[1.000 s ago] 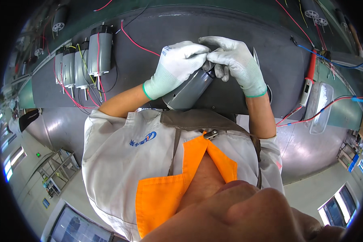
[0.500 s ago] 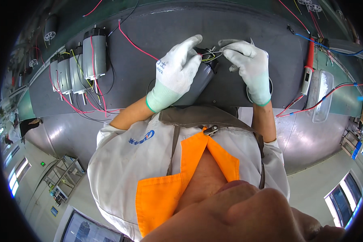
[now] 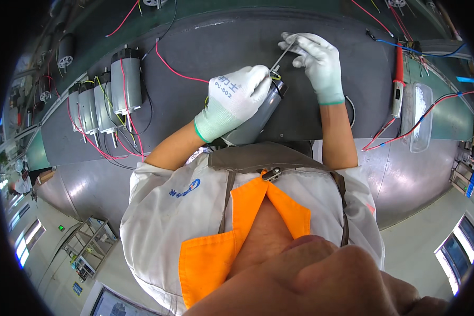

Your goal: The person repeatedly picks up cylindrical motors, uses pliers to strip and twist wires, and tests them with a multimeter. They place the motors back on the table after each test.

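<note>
motor (image 3: 258, 118) under left hand (image 3: 234, 100); right hand (image 3: 316, 60) pinches tweezers (image 3: 282, 55) above.

Hands parted, tool drawn up and away

A second ago both gloved hands were cupped close together over the grey cylindrical motor (image 3: 258, 113). Now the right hand (image 3: 317, 62) has lifted away toward the far side of the desk, pinching a thin metal tool (image 3: 282, 56) slanted down toward the motor's end, while the left hand (image 3: 237, 100) alone wraps the motor's body. The motor's dark end cap, covered before, now shows.
</note>
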{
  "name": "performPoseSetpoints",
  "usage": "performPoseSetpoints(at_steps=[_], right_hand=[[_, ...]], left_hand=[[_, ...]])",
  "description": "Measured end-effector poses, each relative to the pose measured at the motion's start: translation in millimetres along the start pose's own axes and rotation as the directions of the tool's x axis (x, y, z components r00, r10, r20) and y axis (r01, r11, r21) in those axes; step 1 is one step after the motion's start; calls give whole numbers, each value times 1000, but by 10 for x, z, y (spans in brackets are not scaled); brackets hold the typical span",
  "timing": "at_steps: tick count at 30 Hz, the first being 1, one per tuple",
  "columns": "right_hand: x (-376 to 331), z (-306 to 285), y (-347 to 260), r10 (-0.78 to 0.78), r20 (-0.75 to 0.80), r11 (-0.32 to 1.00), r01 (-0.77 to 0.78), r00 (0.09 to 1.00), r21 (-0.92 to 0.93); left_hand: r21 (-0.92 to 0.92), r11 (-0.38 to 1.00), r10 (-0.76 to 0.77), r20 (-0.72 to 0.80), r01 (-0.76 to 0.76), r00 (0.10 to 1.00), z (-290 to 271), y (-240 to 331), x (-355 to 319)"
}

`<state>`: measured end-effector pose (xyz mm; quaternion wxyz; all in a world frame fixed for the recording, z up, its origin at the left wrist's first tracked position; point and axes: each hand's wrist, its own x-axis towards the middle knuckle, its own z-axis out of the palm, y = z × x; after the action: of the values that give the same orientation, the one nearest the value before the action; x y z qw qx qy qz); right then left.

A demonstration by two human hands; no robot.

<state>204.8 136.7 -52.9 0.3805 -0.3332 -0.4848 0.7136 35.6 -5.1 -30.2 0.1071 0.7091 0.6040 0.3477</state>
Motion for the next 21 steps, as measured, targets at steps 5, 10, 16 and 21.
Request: performPoseSetpoints(at_steps=[5, 10, 16, 21], right_hand=[[-370, 246, -264, 114, 270, 969, -166, 956, 180], [-576, 176, -388, 207, 152, 977, -213, 967, 24], [17, 598, -254, 155, 182, 966, -188, 971, 176], [-501, 192, -512, -157, -88, 889, 101, 984, -447]], left_hand=[[277, 893, 278, 279, -355, 919, -184, -80, 168], [267, 736, 464, 470, -622, 751, -283, -251, 256], [323, 691, 433, 533, -647, 728, -275, -129, 119], [286, 827, 323, 465, -485, 824, -393, -42, 176]])
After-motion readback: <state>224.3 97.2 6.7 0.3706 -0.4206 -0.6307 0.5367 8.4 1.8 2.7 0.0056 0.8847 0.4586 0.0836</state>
